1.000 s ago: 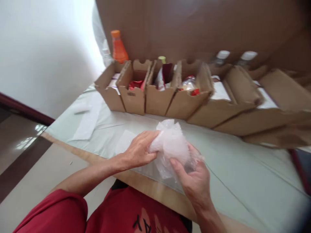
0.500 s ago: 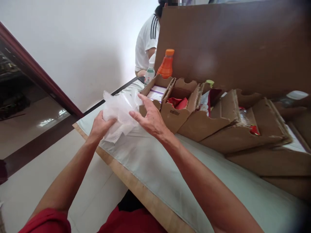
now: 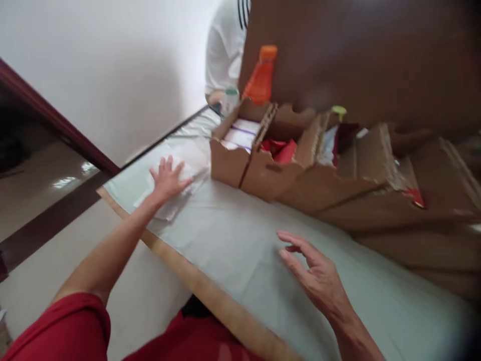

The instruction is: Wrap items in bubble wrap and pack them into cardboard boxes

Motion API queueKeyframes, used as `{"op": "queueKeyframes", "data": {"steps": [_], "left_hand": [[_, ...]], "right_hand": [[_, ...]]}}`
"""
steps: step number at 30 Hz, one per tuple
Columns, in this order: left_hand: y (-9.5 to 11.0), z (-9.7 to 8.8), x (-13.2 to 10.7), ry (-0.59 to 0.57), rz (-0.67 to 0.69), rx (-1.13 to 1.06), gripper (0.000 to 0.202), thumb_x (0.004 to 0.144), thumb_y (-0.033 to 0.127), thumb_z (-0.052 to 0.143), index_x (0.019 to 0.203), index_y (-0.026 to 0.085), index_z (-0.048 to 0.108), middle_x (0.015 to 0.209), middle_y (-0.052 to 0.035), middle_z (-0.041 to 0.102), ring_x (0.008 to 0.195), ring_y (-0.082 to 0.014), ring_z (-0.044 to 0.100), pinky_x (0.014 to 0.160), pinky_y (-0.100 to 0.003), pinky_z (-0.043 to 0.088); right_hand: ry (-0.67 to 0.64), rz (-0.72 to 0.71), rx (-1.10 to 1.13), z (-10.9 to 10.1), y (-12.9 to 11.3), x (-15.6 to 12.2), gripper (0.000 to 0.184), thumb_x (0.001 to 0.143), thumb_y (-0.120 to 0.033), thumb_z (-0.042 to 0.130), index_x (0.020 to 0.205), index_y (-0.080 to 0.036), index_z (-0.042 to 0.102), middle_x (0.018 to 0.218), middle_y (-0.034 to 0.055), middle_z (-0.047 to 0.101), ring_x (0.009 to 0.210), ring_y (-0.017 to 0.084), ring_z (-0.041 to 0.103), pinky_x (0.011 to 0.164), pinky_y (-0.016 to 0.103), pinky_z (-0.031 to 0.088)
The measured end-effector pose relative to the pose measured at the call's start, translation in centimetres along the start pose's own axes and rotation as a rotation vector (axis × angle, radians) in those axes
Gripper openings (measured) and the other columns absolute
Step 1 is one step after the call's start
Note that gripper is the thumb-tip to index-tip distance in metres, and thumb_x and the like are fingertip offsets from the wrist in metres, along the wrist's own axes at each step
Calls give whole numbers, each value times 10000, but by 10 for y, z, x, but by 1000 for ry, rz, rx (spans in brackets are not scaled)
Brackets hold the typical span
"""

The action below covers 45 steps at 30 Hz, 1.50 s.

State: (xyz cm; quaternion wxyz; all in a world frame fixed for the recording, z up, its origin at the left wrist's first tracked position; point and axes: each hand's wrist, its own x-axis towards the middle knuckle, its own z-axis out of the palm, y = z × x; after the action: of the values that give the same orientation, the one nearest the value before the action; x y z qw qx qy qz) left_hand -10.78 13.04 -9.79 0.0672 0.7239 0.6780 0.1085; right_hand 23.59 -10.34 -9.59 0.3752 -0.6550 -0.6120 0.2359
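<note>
My left hand [image 3: 168, 179] lies flat with fingers spread on a white plastic bag [image 3: 176, 193] that rests on the table's pale cloth [image 3: 233, 250], just left of the cardboard boxes. My right hand [image 3: 313, 273] hovers over the cloth nearer to me, fingers apart and slightly curled, holding nothing. The nearest box [image 3: 229, 155] holds white packets with purple lines. The one beside it [image 3: 270, 175] holds red packets.
A row of open cardboard boxes [image 3: 361, 195] runs along a brown board [image 3: 361, 55]. An orange bottle [image 3: 261, 75] and a small white bottle [image 3: 229, 100] stand behind the boxes. A person in a white shirt [image 3: 225, 45] sits at the far end. The table's wooden edge [image 3: 210, 296] faces me.
Both hands carried the crumpled bag left and set it on the cloth. My left hand now presses it flat, and my right hand has let go and pulled back toward me.
</note>
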Motion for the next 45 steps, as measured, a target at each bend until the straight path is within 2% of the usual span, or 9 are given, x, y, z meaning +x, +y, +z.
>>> {"op": "queueKeyframes", "data": {"steps": [2, 5, 10, 20, 24, 31, 37, 40, 45], "left_hand": [[2, 2, 1, -71, -18, 50, 661, 928, 542, 601, 1489, 202, 519, 1655, -215, 349, 1545, -458, 243, 1149, -810, 122], [10, 0, -8, -25, 28, 68, 798, 958, 673, 505, 1549, 150, 392, 1707, -235, 180, 1575, -474, 97, 1131, -822, 45], [45, -3, -85, 218, 333, -38, 855, 956, 748, 421, 1493, 84, 434, 1646, -278, 268, 1561, -449, 193, 1110, -705, 185], [170, 83, -222, -162, 1140, -131, 603, 969, 491, 556, 1508, 223, 510, 1637, -174, 405, 1531, -373, 334, 1247, -576, 212], [169, 94, -242, -35, 1321, -9, 652, 954, 467, 580, 1552, 234, 464, 1638, -136, 423, 1534, -333, 342, 1289, -523, 70], [115, 103, -258, 102, 1477, -20, 674, 944, 523, 563, 1548, 235, 481, 1547, -142, 546, 1517, -311, 385, 1309, -476, 59], [109, 109, -240, 38, 1245, -240, 526, 1021, 429, 452, 1546, 394, 434, 1407, -31, 671, 1259, -247, 657, 1066, -399, 534], [146, 98, -227, 45, 1216, -248, 561, 963, 438, 571, 1510, 353, 486, 1453, -69, 631, 1226, -286, 674, 914, -395, 620], [226, 93, -221, 50, 1272, -229, 593, 957, 436, 579, 1518, 275, 478, 1581, -131, 496, 1389, -348, 544, 1015, -481, 567]], "right_hand": [[68, 58, -21, -16, 12, -36, 290, 933, -432, 652, 1166, -281, 734, 1213, 59, 751, 861, 200, 731, 819, 371, 618], [188, 136, -52, -36, 26, -87, 282, 949, -395, 661, 1197, -274, 718, 1246, 59, 735, 929, 197, 721, 942, 393, 586], [293, 153, -118, -41, 45, -144, 273, 973, -360, 639, 1223, -268, 699, 1268, 74, 722, 1089, 236, 700, 994, 440, 562], [37, 134, -528, -14, 49, -194, 502, 935, -236, 581, 1436, -220, 595, 1578, 122, 492, 1466, 338, 440, 1181, 568, 396], [33, 166, -517, -14, 36, -222, 499, 918, -223, 592, 1416, -246, 608, 1595, 68, 479, 1471, 310, 439, 1191, 538, 411], [126, -20, -477, -10, 45, -265, 334, 928, -346, 624, 1237, -253, 710, 1465, 65, 620, 1366, 298, 572, 1094, 475, 520], [296, 201, -156, -84, 57, -280, 280, 967, -282, 544, 1172, -264, 735, 1111, 55, 792, 1031, 224, 755, 917, 356, 616], [515, 335, -161, -137, 61, -270, 273, 998, -330, 520, 1108, -246, 755, 1069, 75, 791, 981, 231, 761, 863, 347, 635], [645, 266, -300, -200, 74, -245, 227, 978, -322, 579, 1127, -255, 736, 1115, 61, 769, 944, 223, 741, 897, 378, 623]]}}
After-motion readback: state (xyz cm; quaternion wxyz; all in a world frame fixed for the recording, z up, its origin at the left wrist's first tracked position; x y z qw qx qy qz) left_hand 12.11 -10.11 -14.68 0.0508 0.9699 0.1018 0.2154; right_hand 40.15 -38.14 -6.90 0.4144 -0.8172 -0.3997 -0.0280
